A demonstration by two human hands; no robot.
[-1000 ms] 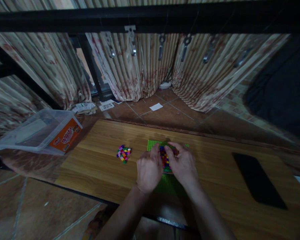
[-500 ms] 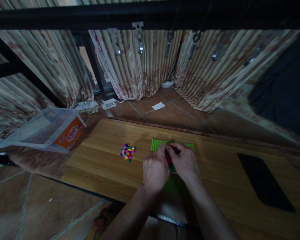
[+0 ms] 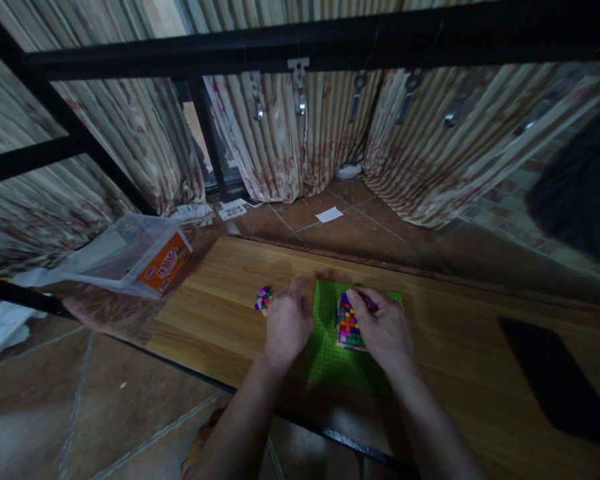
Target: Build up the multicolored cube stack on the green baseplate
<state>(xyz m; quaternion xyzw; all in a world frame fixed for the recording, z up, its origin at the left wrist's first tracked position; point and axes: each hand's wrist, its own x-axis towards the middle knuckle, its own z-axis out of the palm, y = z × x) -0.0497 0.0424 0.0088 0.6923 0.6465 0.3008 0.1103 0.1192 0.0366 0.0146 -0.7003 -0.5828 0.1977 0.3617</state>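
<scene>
On the wooden table lies a green studded baseplate (image 3: 325,360). A block of small multicoloured toy bricks (image 3: 349,327) sits on it, partly covered by my right hand (image 3: 385,330). That hand has its thumb and curled fingers closed at the block's upper right part; the exact contact is hidden. My left hand (image 3: 289,323) is just left of the baseplate, fingers apart and pointing away from me, with nothing visible in them. Beside it is a small pile of loose bricks (image 3: 263,299) in mixed colours, partly hidden by the hand.
A black flat panel (image 3: 555,373) lies at the table's right. Left of the table stands a clear plastic bin (image 3: 125,267) with an orange label. A black metal bar with hanging hooks (image 3: 301,90) crosses in front of curtains. White paper (image 3: 329,215) lies on the tiled floor.
My left hand has left the brick block and moved left toward the loose pile, uncovering part of the block. My right hand stays at the block. The camera view has shifted slightly left.
</scene>
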